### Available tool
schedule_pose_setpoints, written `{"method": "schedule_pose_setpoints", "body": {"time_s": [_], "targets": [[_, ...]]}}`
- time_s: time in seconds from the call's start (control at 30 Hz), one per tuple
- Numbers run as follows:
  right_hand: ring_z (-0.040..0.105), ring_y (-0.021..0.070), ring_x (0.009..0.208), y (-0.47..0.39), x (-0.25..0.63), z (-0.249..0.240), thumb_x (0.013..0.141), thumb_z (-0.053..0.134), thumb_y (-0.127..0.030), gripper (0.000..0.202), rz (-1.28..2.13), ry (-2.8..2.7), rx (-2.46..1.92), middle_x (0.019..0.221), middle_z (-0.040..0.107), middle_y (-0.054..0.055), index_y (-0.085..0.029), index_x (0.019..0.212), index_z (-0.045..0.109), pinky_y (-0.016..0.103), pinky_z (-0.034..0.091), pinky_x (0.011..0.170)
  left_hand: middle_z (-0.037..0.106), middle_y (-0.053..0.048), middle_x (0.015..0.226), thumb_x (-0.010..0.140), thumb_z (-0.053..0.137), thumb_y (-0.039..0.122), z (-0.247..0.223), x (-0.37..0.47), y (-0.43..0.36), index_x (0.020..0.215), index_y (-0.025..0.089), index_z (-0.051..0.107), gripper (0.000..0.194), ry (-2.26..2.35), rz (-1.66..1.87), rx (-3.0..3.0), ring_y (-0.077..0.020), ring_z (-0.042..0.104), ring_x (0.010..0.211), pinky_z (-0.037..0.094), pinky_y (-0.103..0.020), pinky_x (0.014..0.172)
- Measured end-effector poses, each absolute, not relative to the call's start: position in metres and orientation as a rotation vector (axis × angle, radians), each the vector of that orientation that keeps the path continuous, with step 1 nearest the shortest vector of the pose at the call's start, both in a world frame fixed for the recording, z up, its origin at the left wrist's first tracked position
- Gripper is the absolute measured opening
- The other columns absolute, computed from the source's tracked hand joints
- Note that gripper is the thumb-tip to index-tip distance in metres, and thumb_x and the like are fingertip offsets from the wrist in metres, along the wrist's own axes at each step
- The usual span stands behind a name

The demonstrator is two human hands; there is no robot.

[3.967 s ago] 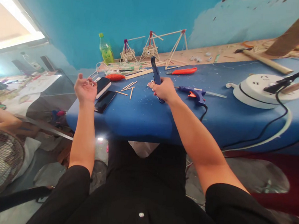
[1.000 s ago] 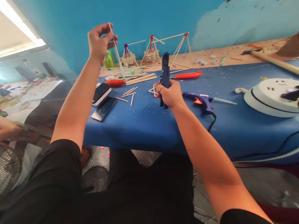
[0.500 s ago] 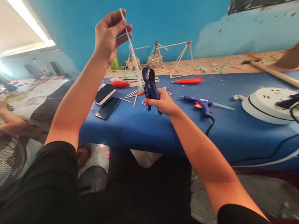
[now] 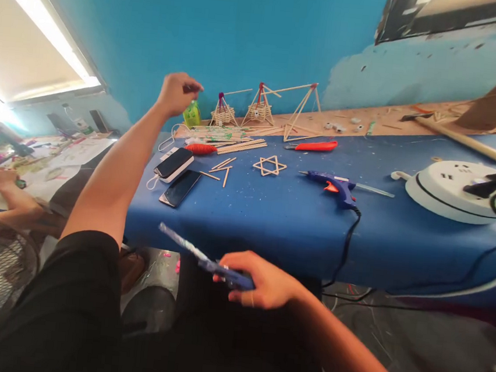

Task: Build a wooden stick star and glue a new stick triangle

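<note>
My left hand (image 4: 178,94) is raised over the back left of the blue table, fingers pinched together; what they hold is too small to make out. Low in front of the table edge, my right hand (image 4: 260,281) grips a dark blue cutter (image 4: 233,275), blurred by motion. A pale, shiny strip (image 4: 181,239) points up and left from the cutter's head. On the table, a six-pointed star of thin sticks (image 4: 270,165) lies flat, with short loose sticks (image 4: 224,164) to its left. Stick pyramids (image 4: 261,105) with red and purple tips stand against the wall.
Two phones (image 4: 180,188) and a red thread bundle (image 4: 202,149) lie on the left. An orange knife (image 4: 317,146), a blue glue gun (image 4: 336,185), a white power strip (image 4: 453,191) and a hammer (image 4: 471,140) are further right. Another person's hand (image 4: 5,179) is at far left.
My left hand has moved down and its long stick no longer shows. My right hand and the cutter have dropped from above the table to below its front edge, uncovering the star.
</note>
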State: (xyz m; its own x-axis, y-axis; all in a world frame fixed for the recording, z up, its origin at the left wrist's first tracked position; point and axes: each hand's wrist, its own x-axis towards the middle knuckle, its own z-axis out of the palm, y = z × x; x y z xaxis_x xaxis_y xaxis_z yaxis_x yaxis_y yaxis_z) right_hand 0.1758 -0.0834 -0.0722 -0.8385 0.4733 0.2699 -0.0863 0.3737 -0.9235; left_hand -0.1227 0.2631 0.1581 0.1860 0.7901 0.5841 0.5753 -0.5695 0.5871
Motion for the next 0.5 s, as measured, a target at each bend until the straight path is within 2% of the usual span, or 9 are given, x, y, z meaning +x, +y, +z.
{"method": "schedule_pose_setpoints", "body": {"time_s": [0.1,0.23,0.3,0.37,0.43,0.5], "targets": [[0.065,0.0191,0.088,-0.114,0.186,-0.103,0.076,0.08,-0.032,0.032,1.508,-2.215,-0.525,0.104,0.074,0.005,-0.018,0.105,0.076,0.032,0.05,0.082,0.07,0.0,0.077,0.078,0.079,0.015,0.122,-0.113,0.283,0.086,0.02,0.08,0.009,1.506,0.877,2.519,-0.0185,0.064,0.095,0.05,-0.037,0.106],[0.07,0.0231,0.1,-0.135,0.21,-0.126,0.078,0.074,-0.026,0.022,1.468,-2.336,-1.077,0.109,0.075,0.006,-0.019,0.1,0.074,0.036,0.053,0.096,0.076,-0.002,0.081,0.076,0.068,0.01,0.092,-0.09,0.308,0.087,0.017,0.082,0.019,1.528,0.531,2.649,-0.0209,0.068,0.098,0.05,-0.036,0.105],[0.073,0.0284,0.11,-0.139,0.22,-0.136,0.081,0.072,-0.024,0.027,1.423,-2.347,-1.286,0.117,0.076,0.011,-0.017,0.107,0.076,0.041,0.055,0.104,0.077,-0.003,0.082,0.073,0.067,0.01,0.083,-0.08,0.316,0.091,0.016,0.085,0.026,1.503,0.364,2.69,-0.022,0.071,0.095,0.051,-0.036,0.101],[0.072,0.0355,0.127,-0.141,0.226,-0.148,0.084,0.068,-0.022,0.038,1.398,-2.333,-1.41,0.136,0.074,0.019,-0.014,0.12,0.077,0.048,0.053,0.114,0.078,-0.003,0.081,0.072,0.068,0.012,0.077,-0.073,0.32,0.097,0.016,0.087,0.031,1.478,0.198,2.718,-0.022,0.072,0.091,0.052,-0.035,0.096],[0.063,0.0399,0.146,-0.141,0.229,-0.159,0.086,0.066,-0.018,0.052,1.387,-2.328,-1.495,0.159,0.061,0.025,-0.01,0.137,0.073,0.054,0.048,0.125,0.08,-0.003,0.084,0.073,0.069,0.014,0.071,-0.069,0.32,0.103,0.018,0.088,0.036,1.471,0.062,2.732,-0.0214,0.073,0.089,0.052,-0.033,0.093],[0.057,0.0409,0.153,-0.141,0.228,-0.167,0.085,0.065,-0.015,0.061,1.395,-2.338,-1.525,0.172,0.048,0.026,-0.009,0.145,0.069,0.056,0.045,0.13,0.082,-0.004,0.089,0.073,0.07,0.016,0.065,-0.066,0.318,0.108,0.019,0.088,0.04,1.491,-0.034,2.742,-0.0216,0.074,0.089,0.053,-0.033,0.09]]}}
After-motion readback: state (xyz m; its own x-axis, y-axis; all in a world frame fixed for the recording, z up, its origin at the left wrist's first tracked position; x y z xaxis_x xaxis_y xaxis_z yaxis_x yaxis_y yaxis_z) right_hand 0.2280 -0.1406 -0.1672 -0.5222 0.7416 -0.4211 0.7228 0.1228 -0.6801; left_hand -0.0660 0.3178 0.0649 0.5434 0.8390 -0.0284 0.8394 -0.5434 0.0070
